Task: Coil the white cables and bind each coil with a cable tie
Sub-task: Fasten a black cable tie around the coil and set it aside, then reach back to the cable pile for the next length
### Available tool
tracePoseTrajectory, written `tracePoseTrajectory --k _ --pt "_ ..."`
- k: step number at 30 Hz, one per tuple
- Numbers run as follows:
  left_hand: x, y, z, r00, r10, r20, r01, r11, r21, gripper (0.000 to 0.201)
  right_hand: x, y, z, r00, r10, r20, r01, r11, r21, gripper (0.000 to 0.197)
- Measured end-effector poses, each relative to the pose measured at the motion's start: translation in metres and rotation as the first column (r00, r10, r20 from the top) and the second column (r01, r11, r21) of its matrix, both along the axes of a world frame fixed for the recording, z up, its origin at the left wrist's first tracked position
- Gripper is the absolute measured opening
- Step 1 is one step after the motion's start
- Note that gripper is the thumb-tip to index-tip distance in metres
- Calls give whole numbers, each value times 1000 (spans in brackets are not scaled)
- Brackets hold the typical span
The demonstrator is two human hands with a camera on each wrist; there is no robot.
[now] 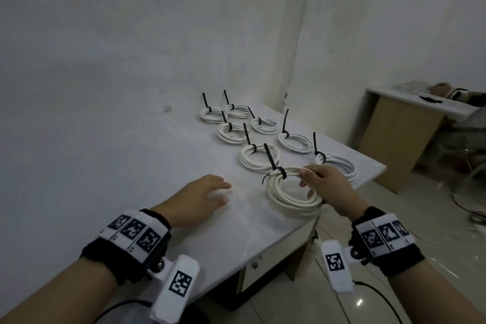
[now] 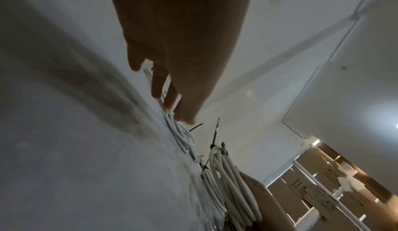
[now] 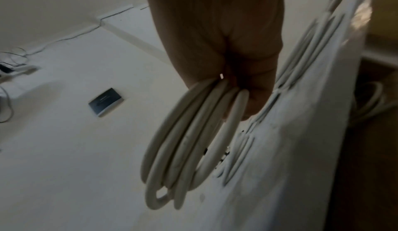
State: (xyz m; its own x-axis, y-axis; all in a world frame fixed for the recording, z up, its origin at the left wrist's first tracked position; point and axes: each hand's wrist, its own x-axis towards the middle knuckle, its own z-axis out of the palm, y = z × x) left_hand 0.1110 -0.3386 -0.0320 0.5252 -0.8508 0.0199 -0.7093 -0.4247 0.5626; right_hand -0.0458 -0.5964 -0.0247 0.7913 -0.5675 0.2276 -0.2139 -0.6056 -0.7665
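My right hand [image 1: 313,181] grips a white cable coil [image 1: 285,197] by its right side, thumb on top and fingers through the loop. A black cable tie [image 1: 272,159] binds this coil at its far left edge, tail sticking up. In the right wrist view the coil [image 3: 193,142] hangs from my curled fingers beside the table. My left hand [image 1: 207,194] lies open and flat on the white table [image 1: 131,166], a short way left of the coil. It holds nothing. In the left wrist view its fingers [image 2: 170,88] point toward the coils.
Several other tied white coils [image 1: 259,156] lie in rows on the table's far right part, each with a black tie tail standing up. The table's right edge [image 1: 302,229] runs just under my right hand. A second desk [image 1: 399,123] stands at the far right, cables on the floor.
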Motion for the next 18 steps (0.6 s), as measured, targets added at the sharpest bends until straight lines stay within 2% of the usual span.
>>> tracePoseTrajectory --k 2,4,13,18 --pt "0 2 -5 997 -59 51 41 956 290 59 -2 -9 -4 1000 -25 -12 25 1000 12 34" --pt "-2 2 -6 993 -96 68 57 897 438 64 0 -16 -6 999 -45 -16 45 999 -15 30" --pt "-4 1 -6 992 -99 80 49 876 481 66 13 -26 -9 980 -187 -71 163 952 -259 24" --pt "-5 3 -4 993 -98 69 54 879 473 65 17 -26 -14 959 -270 -86 231 921 -313 22"
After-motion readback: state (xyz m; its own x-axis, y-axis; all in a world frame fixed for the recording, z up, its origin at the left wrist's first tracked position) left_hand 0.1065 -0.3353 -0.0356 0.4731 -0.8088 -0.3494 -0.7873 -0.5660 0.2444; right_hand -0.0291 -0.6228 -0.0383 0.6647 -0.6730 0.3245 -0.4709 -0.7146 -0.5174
